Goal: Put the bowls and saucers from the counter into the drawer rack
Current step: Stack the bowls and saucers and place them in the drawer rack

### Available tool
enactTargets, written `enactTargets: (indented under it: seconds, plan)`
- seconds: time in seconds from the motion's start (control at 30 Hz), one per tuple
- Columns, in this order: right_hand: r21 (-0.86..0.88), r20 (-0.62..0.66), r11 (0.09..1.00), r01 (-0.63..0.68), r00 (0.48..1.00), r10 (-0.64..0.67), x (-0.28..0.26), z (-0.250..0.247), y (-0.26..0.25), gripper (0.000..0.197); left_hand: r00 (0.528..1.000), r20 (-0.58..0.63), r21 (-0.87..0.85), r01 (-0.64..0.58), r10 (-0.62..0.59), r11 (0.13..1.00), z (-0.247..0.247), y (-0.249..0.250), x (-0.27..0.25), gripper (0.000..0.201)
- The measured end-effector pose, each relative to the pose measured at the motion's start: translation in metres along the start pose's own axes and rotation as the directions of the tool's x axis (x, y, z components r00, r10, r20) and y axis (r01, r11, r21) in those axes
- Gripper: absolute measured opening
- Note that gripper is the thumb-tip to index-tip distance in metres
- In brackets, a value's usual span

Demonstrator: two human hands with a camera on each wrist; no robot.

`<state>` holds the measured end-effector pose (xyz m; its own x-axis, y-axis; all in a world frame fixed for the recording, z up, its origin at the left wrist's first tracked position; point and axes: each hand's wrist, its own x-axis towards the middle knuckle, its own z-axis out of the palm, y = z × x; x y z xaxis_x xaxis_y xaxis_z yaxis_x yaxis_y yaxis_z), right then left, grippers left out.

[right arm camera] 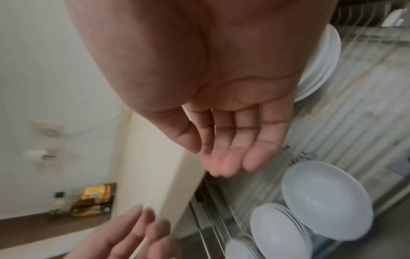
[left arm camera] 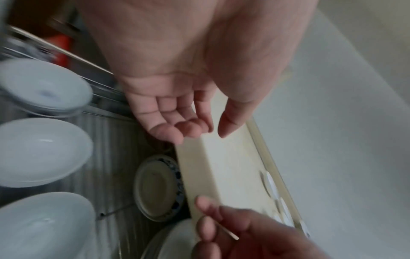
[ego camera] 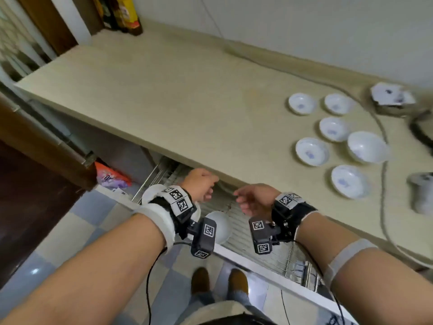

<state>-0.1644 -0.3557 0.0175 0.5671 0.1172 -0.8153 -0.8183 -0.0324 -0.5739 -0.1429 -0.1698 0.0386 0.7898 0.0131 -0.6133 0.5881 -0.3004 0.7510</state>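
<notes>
Several white saucers with blue marks (ego camera: 311, 151) and one deeper white bowl (ego camera: 366, 146) stand on the beige counter (ego camera: 164, 102) at the right. Below the counter's front edge the wire drawer rack (ego camera: 241, 235) is pulled out. White bowls (ego camera: 221, 226) (left arm camera: 44, 152) (right arm camera: 326, 198) stand on edge in it, and a blue-rimmed dish (left arm camera: 157, 187) lies farther in. My left hand (ego camera: 203, 186) (left arm camera: 199, 135) hovers over the rack with loosely curled fingers and holds nothing. My right hand (ego camera: 250, 198) (right arm camera: 206, 157) is beside it, fingers relaxed, palm bare.
A grey cable (ego camera: 384, 184) runs along the counter's right side past a grey device (ego camera: 391, 97) and a white cylinder (ego camera: 421, 191). Bottles (ego camera: 126, 12) stand at the far back left. A brown cabinet door (ego camera: 46, 141) hangs open left of the rack, beside an orange packet (ego camera: 110, 177).
</notes>
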Motion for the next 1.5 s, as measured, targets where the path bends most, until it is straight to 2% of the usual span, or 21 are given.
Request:
enactTargets:
  seconds: [0.1,0.17,0.27,0.33,0.43,0.53,0.6,0.7,0.8,0.87,1.0,1.07,1.13,1.23,1.33,1.4,1.47,1.5]
  plan:
    - [0.133,-0.206,0.982,0.134,0.973,-0.105,-0.042,-0.032,-0.006,0.008,0.985,0.168,0.046,-0.045,0.037,0.998,0.035,0.042,0.003,0.009]
    - [0.17,-0.372,0.964,0.205,0.919,-0.13,-0.064,-0.063,0.0,0.006,0.962,0.272,0.038,-0.03,0.018,0.999,0.06,0.063,0.005,0.008]
    - [0.259,-0.597,0.929,0.266,0.8,-0.063,-0.086,-0.114,0.018,0.006,0.929,0.368,0.023,0.012,-0.019,1.0,0.097,0.087,0.008,0.013]
    - [0.373,-0.669,0.877,0.304,0.742,0.027,-0.094,-0.146,0.03,0.01,0.917,0.394,0.038,0.047,-0.058,0.998,0.121,0.099,0.012,0.015]
    - [0.465,-0.661,0.827,0.317,0.746,0.085,-0.099,-0.176,0.039,0.01,0.91,0.401,0.052,0.087,-0.101,0.995,0.154,0.115,0.019,0.009]
    - [0.462,-0.638,0.831,0.309,0.767,0.069,-0.089,-0.199,0.039,0.013,0.919,0.384,0.058,0.075,-0.091,0.996,0.184,0.125,0.033,0.036]
    - [0.443,-0.639,0.844,0.303,0.767,0.06,-0.077,-0.21,0.036,0.011,0.921,0.383,0.072,0.042,-0.067,0.996,0.2,0.13,0.042,0.026]
    - [0.397,-0.661,0.87,0.292,0.748,0.051,-0.063,-0.221,0.035,0.012,0.949,0.316,0.146,-0.034,-0.014,0.989,0.218,0.128,0.058,0.03]
    - [0.329,-0.669,0.904,0.274,0.743,0.018,-0.054,-0.232,0.034,0.014,0.963,0.27,0.22,-0.08,0.018,0.972,0.231,0.129,0.069,0.025]
    - [0.264,-0.66,0.923,0.28,0.75,-0.039,-0.057,-0.238,0.029,0.012,0.968,0.249,0.239,-0.079,0.018,0.968,0.231,0.133,0.071,0.023]
    - [0.112,-0.559,0.933,0.341,0.799,-0.224,-0.076,-0.247,-0.008,0.011,0.963,0.264,0.211,-0.105,0.047,0.972,0.218,0.154,0.075,0.017]
    - [0.035,-0.547,0.917,0.398,0.775,-0.316,-0.082,-0.257,-0.038,0.012,0.969,0.222,0.172,-0.148,0.109,0.974,0.207,0.17,0.084,0.017]
    - [-0.089,-0.579,0.902,0.422,0.715,-0.391,-0.079,-0.274,-0.071,0.014,0.972,0.163,0.144,-0.194,0.17,0.97,0.199,0.189,0.095,0.018]
    - [-0.231,-0.625,0.897,0.378,0.649,-0.434,-0.065,-0.3,-0.118,0.013,0.968,0.106,0.104,-0.238,0.227,0.966,0.195,0.216,0.115,0.019]
    - [-0.346,-0.643,0.897,0.276,0.627,-0.44,-0.04,-0.32,-0.154,0.015,0.964,0.082,0.081,-0.258,0.252,0.963,0.199,0.236,0.143,0.021]
    - [-0.46,-0.646,0.873,0.162,0.613,-0.455,-0.02,-0.33,-0.17,0.012,0.966,0.081,0.06,-0.25,0.245,0.966,0.204,0.244,0.164,0.023]
    - [-0.544,-0.644,0.838,0.039,0.62,-0.447,-0.003,-0.335,-0.179,0.004,0.971,0.084,0.048,-0.227,0.222,0.973,0.21,0.249,0.185,0.026]
    - [-0.569,-0.644,0.822,-0.007,0.625,-0.441,0.006,-0.337,-0.181,0.009,0.973,0.087,0.056,-0.218,0.212,0.974,0.212,0.25,0.195,0.027]
